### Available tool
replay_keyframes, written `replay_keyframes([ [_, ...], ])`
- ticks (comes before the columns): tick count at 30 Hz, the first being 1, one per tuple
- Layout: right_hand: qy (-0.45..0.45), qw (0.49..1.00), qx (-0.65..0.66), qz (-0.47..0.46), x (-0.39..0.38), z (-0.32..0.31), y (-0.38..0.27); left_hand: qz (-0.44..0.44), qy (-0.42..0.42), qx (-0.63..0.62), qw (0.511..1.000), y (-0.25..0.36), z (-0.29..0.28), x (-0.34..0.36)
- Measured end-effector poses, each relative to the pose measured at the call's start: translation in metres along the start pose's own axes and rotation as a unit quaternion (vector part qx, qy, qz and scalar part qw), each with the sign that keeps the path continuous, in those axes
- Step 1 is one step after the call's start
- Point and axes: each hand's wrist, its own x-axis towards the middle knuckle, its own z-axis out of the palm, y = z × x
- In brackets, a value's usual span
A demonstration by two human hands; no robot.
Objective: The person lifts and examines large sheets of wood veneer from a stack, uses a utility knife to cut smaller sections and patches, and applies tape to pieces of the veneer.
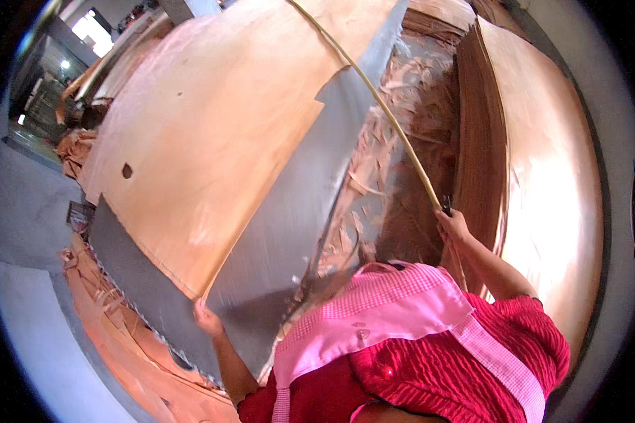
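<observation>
A large, thin, pale orange wood veneer sheet [219,134] lies over a grey tabletop [289,190]. It has a dark hole near its left side and a stepped, broken right edge. My left hand [206,317] is closed on the sheet's near corner, pinching it at the edge. Off to the right, my right hand [453,224] is closed around a long, thin, pale wooden strip [395,123], which runs up and away across the sheet's far part. A small black object [446,205] sticks up from the same hand; its kind cannot be made out.
At the right stands a tall stack of veneer sheets [543,155], its dark layered side facing the table. Torn veneer scraps [367,169] fill the gap between them. More scraps [127,338] lie along the table's left side, beside a pale floor [28,296].
</observation>
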Motion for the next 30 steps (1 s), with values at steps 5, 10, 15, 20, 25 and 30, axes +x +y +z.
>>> replay_keyframes([
  [5, -0.035, 0.999, 0.003, 0.010, -0.047, 0.005, 0.063, -0.118, -0.049, 0.046, 0.991, -0.051, -0.073, -0.094],
  [10, -0.065, 0.997, 0.039, 0.021, -0.089, 0.023, 0.085, -0.116, -0.082, 0.046, 0.989, -0.059, -0.132, -0.139],
  [15, -0.087, 0.992, 0.094, -0.010, -0.087, 0.033, 0.043, -0.149, -0.108, 0.179, 0.966, -0.088, -0.162, -0.163],
  [20, -0.146, 0.975, 0.158, -0.044, -0.013, 0.100, -0.024, -0.022, -0.102, 0.228, 0.968, -0.095, -0.173, -0.180],
  [25, -0.173, 0.967, 0.172, -0.079, 0.032, 0.193, -0.085, -0.100, -0.207, 0.217, 0.949, 0.001, -0.136, -0.188],
  [30, -0.309, 0.925, 0.214, -0.052, 0.036, 0.311, -0.076, -0.238, -0.119, 0.231, 0.936, 0.038, -0.107, -0.256],
])
